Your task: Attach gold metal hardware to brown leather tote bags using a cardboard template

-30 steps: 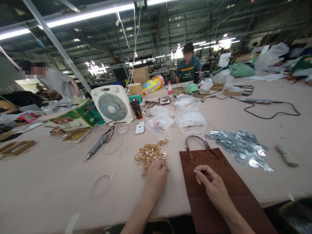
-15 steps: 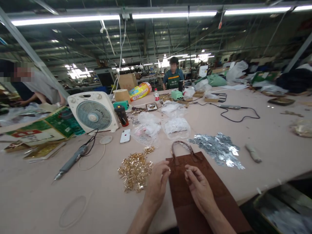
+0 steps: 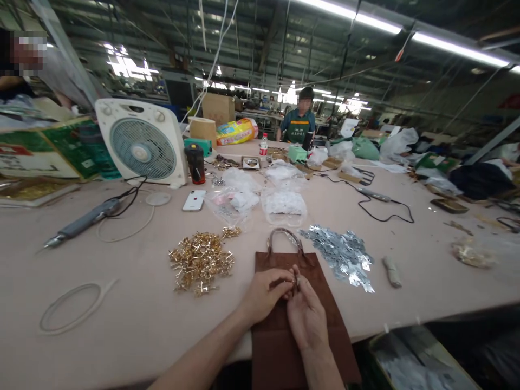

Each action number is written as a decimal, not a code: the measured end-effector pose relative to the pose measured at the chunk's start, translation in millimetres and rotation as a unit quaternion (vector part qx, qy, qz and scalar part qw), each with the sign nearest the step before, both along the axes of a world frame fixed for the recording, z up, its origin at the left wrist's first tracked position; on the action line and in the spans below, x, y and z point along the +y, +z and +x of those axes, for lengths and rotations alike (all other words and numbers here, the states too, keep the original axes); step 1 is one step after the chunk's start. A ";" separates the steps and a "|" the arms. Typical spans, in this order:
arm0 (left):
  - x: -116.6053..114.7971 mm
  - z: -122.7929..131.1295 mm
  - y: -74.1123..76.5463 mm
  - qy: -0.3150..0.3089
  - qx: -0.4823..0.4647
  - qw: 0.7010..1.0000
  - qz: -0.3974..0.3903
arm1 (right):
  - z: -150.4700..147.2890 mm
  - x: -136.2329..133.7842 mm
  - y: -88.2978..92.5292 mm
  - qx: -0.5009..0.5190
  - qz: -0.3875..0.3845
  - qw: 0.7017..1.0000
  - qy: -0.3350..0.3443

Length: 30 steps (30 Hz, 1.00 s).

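Note:
A brown handbag (image 3: 284,346) with two looped handles (image 3: 280,232) lies on the table before me. Over its upper part my left hand (image 3: 264,295) and my right hand (image 3: 307,314) meet at the fingertips. Both are closed in a pinch; whatever is between the fingers is too small to name, though a glint shows there. To the left is a heap of small gold-coloured metal fittings (image 3: 201,260). Thin silver metal plates (image 3: 341,253) are spread in a pile to the right of the handles.
Beyond the bag lie clear plastic bags (image 3: 283,205) and a white phone (image 3: 194,200). A fan (image 3: 142,143), a dark tumbler (image 3: 195,163) and a grey corded tool (image 3: 83,219) occupy the left. A grey roll (image 3: 392,271) lies right. A person (image 3: 298,122) sits across the table.
My hands were apart over the bag and have come together at the fingertips. The camera view has tilted down and shifted, so the table's things appear higher and mostly further left.

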State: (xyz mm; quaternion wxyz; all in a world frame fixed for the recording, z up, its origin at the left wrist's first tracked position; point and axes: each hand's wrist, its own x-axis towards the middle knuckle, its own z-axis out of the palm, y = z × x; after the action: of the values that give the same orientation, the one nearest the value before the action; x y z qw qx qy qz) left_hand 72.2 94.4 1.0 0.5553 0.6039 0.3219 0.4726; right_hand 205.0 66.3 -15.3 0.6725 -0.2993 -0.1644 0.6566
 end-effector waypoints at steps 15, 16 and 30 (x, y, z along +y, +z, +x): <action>1.1 -2.4 -5.0 0.034 0.030 0.999 0.012 | -8.5 2.8 -1.9 -0.065 -0.003 0.997 -0.037; 0.5 -2.7 -3.5 0.039 0.035 0.998 0.018 | -9.0 3.2 -3.0 -0.069 -0.005 0.997 -0.040; -5.5 -4.8 0.0 0.057 0.070 0.995 0.037 | -9.6 5.1 -5.3 -0.100 0.000 0.995 -0.030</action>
State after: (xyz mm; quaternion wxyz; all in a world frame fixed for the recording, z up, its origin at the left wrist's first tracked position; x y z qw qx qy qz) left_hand 67.5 88.9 1.0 0.4807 0.6363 0.3761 0.4718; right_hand 195.4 71.5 -20.5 0.6720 -0.3678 -0.2217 0.6033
